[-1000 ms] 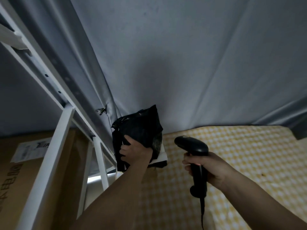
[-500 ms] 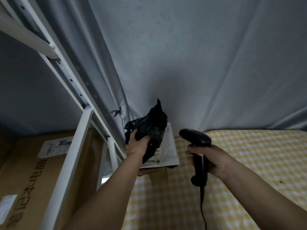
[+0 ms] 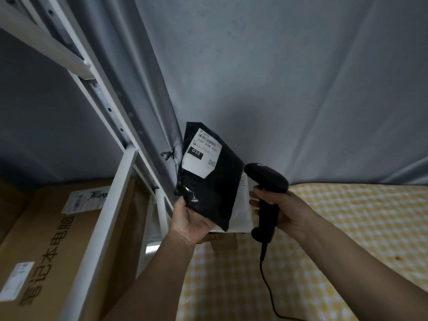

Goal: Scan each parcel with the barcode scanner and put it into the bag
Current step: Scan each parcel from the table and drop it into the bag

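With the left hand (image 3: 192, 218) gripping the black parcel's (image 3: 208, 181) lower corner, label up at eleven o'clock of the scanner (image 3: 266, 195) clenched in the right hand (image 3: 287, 212), that floppy, glossy wrapper may sag and spoil the scan.

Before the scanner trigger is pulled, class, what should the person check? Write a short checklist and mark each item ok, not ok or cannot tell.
1. Black parcel held firmly: ok, the left hand grips its lower corner.
2. Shipping label facing up: ok, its white face shows.
3. Barcode flat and readable: cannot tell, the print is blurred.
4. Barcode scanner in hand: ok, the right hand grips its handle.
5. Scanner head aimed at the label: not ok, it sits below and right of the label.
6. Bag ready to receive: cannot tell, none is in view.
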`<state>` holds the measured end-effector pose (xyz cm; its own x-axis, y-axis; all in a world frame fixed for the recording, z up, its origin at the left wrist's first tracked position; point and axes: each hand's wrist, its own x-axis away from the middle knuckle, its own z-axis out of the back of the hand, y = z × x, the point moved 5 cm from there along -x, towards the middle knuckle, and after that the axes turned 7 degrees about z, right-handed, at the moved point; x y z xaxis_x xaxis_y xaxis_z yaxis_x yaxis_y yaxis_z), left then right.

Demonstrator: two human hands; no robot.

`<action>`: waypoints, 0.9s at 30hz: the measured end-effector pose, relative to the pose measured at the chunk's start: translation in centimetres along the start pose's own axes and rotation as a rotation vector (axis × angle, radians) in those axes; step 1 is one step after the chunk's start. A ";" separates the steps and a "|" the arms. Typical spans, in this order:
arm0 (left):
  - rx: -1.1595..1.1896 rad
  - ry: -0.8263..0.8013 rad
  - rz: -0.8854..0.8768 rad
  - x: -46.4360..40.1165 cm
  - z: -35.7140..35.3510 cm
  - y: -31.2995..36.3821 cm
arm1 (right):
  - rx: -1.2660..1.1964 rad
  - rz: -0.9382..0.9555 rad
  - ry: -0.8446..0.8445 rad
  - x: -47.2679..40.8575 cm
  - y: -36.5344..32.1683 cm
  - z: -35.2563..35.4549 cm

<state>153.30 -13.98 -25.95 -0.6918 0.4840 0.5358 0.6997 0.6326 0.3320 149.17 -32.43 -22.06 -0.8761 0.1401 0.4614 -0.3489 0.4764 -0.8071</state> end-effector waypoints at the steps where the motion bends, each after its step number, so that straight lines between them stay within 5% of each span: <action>1: 0.012 -0.019 0.005 0.1 -0.2 -0.4 | -0.022 0.008 -0.019 0.0 -0.2 -0.1; 8: -0.077 -0.092 0.138 0.2 -1.5 -3.0 | -0.086 -0.002 -0.209 0.7 -0.9 -0.7; 14: -0.647 -0.190 0.132 2.3 -1.9 1.6 | 0.055 0.089 -0.226 1.7 -2.0 0.3; 20: -0.573 -0.081 0.069 2.8 -3.1 8.8 | 0.156 0.155 -0.280 2.9 -3.3 0.4; 27: -1.037 0.155 0.061 2.5 -7.4 10.3 | 0.352 0.209 -0.334 4.2 -4.1 0.4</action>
<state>160.11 -10.76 -15.42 -0.6709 0.3691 0.6432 0.5931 -0.2536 0.7641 146.79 -34.16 -16.92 -0.9772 -0.1106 0.1812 -0.1957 0.1395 -0.9707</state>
